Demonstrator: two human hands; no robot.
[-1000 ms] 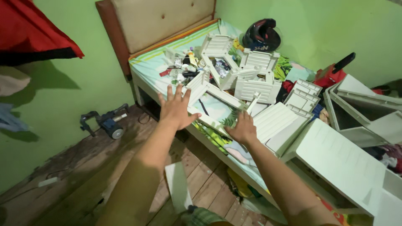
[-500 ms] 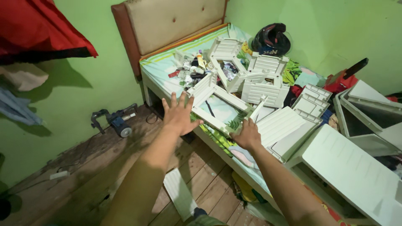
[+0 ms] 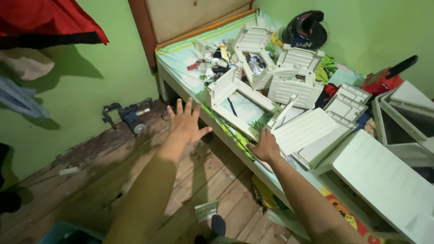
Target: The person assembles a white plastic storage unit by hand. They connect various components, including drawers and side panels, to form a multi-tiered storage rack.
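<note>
My left hand (image 3: 185,123) hangs open in the air over the wooden floor, fingers spread, just left of the bed's edge. My right hand (image 3: 264,147) rests on the near edge of the bed (image 3: 181,61), its fingers curled at the corner of a white slatted plastic frame (image 3: 235,101) that lies tilted on the mattress. Whether those fingers grip the frame I cannot tell. Next to it lies a white ribbed panel (image 3: 303,131).
More white plastic drawer parts (image 3: 294,74), small clutter and a black helmet (image 3: 305,29) cover the bed. A flat white board (image 3: 389,176) juts out at right. A blue power tool (image 3: 129,117) lies on the floor by the green wall. A small white piece (image 3: 205,210) lies by my foot.
The view has tipped down and shifted; both hands have pulled back a little toward the bed's near edge. My left hand now sits clear of the white frame, over the floor.
</note>
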